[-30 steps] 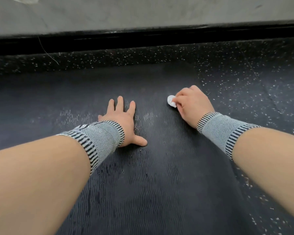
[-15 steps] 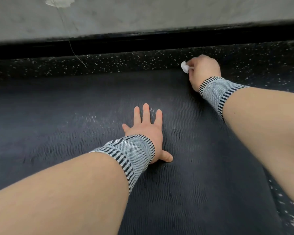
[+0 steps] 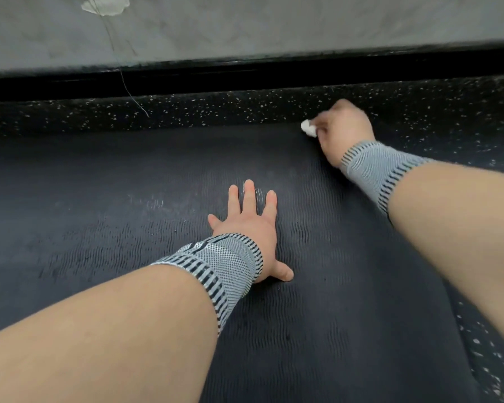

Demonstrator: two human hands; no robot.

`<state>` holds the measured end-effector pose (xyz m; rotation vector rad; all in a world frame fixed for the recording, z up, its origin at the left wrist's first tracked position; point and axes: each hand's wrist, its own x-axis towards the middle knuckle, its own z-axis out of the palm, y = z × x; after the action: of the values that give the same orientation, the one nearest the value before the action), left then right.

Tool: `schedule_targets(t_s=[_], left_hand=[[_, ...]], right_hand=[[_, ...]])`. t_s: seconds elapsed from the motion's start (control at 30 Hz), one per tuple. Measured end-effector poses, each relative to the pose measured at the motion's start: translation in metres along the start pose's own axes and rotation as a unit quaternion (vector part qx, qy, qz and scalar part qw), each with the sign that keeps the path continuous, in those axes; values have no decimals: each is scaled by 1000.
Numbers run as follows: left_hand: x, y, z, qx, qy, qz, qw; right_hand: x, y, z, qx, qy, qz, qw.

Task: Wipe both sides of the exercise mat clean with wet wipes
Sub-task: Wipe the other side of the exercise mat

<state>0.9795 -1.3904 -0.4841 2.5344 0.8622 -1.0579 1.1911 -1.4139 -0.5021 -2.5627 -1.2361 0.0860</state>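
A dark, wavy-ribbed exercise mat point(image 3: 105, 199) lies flat on the floor and fills most of the view. My left hand point(image 3: 250, 228) rests palm down on the mat's middle, fingers spread. At the mat's far right corner my right hand point(image 3: 344, 126) is closed on a small bunched white wet wipe point(image 3: 308, 128), which presses against the mat's far edge. That hand is blurred. Both wrists wear grey and black striped bands.
Black rubber flooring with white speckles point(image 3: 186, 112) surrounds the mat at the far side and on the right. Beyond it run a black baseboard point(image 3: 245, 77) and a grey wall point(image 3: 274, 24) with a pale patch and a loose thread hanging down.
My right hand has carried the wipe from the mat's middle out to its far right corner. The left hand stays pressed flat on the mat while the view has shifted forward.
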Motion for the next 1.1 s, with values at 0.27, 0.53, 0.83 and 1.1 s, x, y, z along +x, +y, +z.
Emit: schedule_targets(t_s=[0.27,0.53,0.83,1.1], left_hand=[[0,-1,2,-3,4,1,1000],[-3,0,-2,-4,0,1,1000],[-2,-1,0,-2,4,6,1000],[-1,-1,-1,-5,-1,3,1000]], right_hand=[[-56,-1,-5,25,-40,-68,997],[-25,-8,-4,-4,-31,-52,998],[-65,-3,-3,22,-42,-75,996],[7,-20,-1,-41,-41,-4,998]])
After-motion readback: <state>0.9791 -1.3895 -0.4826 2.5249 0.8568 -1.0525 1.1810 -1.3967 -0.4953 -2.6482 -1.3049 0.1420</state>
